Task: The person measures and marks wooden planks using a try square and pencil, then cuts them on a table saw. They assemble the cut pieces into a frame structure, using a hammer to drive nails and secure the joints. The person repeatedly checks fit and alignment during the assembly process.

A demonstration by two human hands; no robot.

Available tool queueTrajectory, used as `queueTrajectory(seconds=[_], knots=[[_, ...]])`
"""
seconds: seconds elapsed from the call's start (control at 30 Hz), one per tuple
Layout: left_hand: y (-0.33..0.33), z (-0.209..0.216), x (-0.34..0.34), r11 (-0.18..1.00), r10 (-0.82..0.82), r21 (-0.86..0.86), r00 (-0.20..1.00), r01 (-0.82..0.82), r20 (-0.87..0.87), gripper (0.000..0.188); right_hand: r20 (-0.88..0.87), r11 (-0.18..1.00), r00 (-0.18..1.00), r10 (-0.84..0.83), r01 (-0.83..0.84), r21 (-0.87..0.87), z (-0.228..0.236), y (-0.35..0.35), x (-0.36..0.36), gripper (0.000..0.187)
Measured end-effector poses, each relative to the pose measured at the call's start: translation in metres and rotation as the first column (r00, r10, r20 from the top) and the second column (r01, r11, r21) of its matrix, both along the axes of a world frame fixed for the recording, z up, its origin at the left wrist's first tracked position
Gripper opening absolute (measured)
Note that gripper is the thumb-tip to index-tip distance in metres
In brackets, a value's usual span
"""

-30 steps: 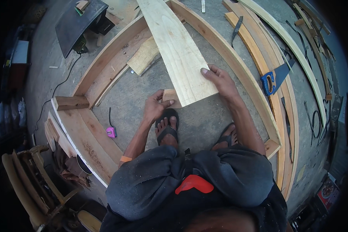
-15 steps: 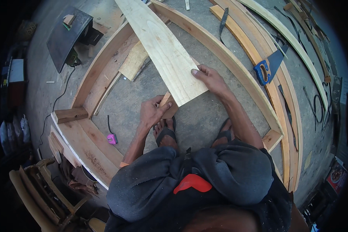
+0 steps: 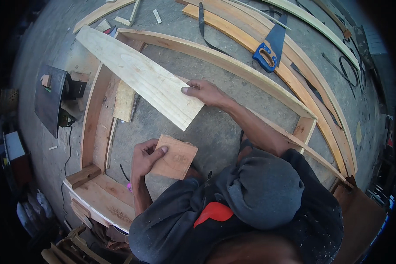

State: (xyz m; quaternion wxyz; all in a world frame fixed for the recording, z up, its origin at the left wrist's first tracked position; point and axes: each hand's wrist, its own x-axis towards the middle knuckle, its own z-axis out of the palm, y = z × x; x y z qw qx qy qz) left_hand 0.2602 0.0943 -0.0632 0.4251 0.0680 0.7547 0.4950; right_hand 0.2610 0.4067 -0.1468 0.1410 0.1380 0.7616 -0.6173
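Observation:
My left hand grips a small, roughly square wooden block by its left edge, thumb on the top face; faint curved lines show on that face. In my right hand is the near end of a long pale plank, pinched with the thumb on top. The plank slants away to the far left, crossing over the wooden frame on the floor around me. Block and plank are apart from each other. Below the plank, inside the frame, lies a short rough-edged board.
A blue-handled handsaw lies on curved wooden strips to the right. At the left stands a dark flat-topped tool with a cord. A pink tape measure sits partly hidden beside my left forearm. Black straps lie about.
The block has turned from edge-on to face-up in my left hand and moved left. My right hand has shifted the plank left. My view has swung, and my legs have moved.

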Motion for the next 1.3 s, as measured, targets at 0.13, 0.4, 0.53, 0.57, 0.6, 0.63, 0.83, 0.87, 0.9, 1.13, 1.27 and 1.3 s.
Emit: queueTrajectory(seconds=[0.13, 0.4, 0.53, 0.57, 0.6, 0.63, 0.83, 0.87, 0.9, 1.13, 1.27, 1.3], knots=[[0.033, -0.03, -0.017, 0.844, -0.381, -0.465, 0.908, 0.266, -0.173, 0.035, 0.066, 0.998, 0.998, -0.017, 0.021, -0.066, -0.002, -0.002, 0.008, 0.057], [0.039, -0.081, -0.004, 0.941, -0.297, -0.285, 0.843, 0.18, -0.448, 0.046, 0.014, 0.989, 0.998, -0.065, 0.067, -0.133, -0.017, -0.046, 0.017, 0.057], [0.005, -0.113, 0.017, 0.996, -0.086, -0.051, 0.916, 0.072, -0.393, 0.044, 0.068, 0.99, 0.994, -0.084, 0.09, -0.105, -0.025, -0.051, 0.028, 0.054], [-0.003, -0.118, 0.024, 0.999, -0.01, -0.048, 0.947, -0.006, -0.322, 0.042, 0.084, 0.993, 0.995, -0.057, 0.065, -0.097, -0.026, -0.051, 0.027, 0.05], [-0.008, -0.125, 0.031, 0.998, 0.052, -0.013, 0.942, -0.059, -0.331, 0.04, 0.101, 0.995, 0.994, -0.03, 0.039, -0.09, -0.027, -0.049, 0.025, 0.047], [-0.005, -0.129, 0.036, 0.994, 0.107, 0.024, 0.934, -0.106, -0.34, 0.039, 0.116, 0.996, 0.993, -0.01, 0.02, -0.081, -0.028, -0.047, 0.023, 0.044], [-0.006, -0.134, 0.038, 0.985, 0.171, 0.054, 0.954, -0.162, -0.247, 0.039, 0.029, 0.982, 0.99, -0.141, 0.143, -0.125, -0.046, -0.084, 0.032, 0.049], [-0.009, -0.136, 0.038, 0.985, 0.169, 0.07, 0.953, -0.156, -0.253, 0.04, 0.03, 0.987, 0.993, -0.117, 0.119, -0.106, -0.043, -0.09, 0.032, 0.051], [-0.01, -0.139, 0.039, 0.976, 0.21, 0.106, 0.949, -0.19, -0.237, 0.04, 0.032, 0.994, 0.996, -0.083, 0.085, -0.071, -0.041, -0.094, 0.031, 0.051], [-0.001, -0.111, 0.042, 0.98, 0.194, 0.102, 0.949, -0.173, -0.248, 0.046, -0.016, 0.997, 0.999, -0.035, 0.034, -0.065, -0.05, -0.087, 0.033, 0.051], [-0.005, -0.121, 0.038, 0.967, 0.229, 0.151, 0.961, -0.206, -0.157, 0.042, -0.003, 0.997, 1.0, -0.022, 0.022, -0.072, -0.046, -0.084, 0.03, 0.053], [-0.009, -0.124, 0.038, 0.968, 0.229, 0.143, 0.959, -0.206, -0.165, 0.041, -0.009, 0.997, 0.999, -0.033, 0.032, -0.071, -0.043, -0.085, 0.03, 0.054]])
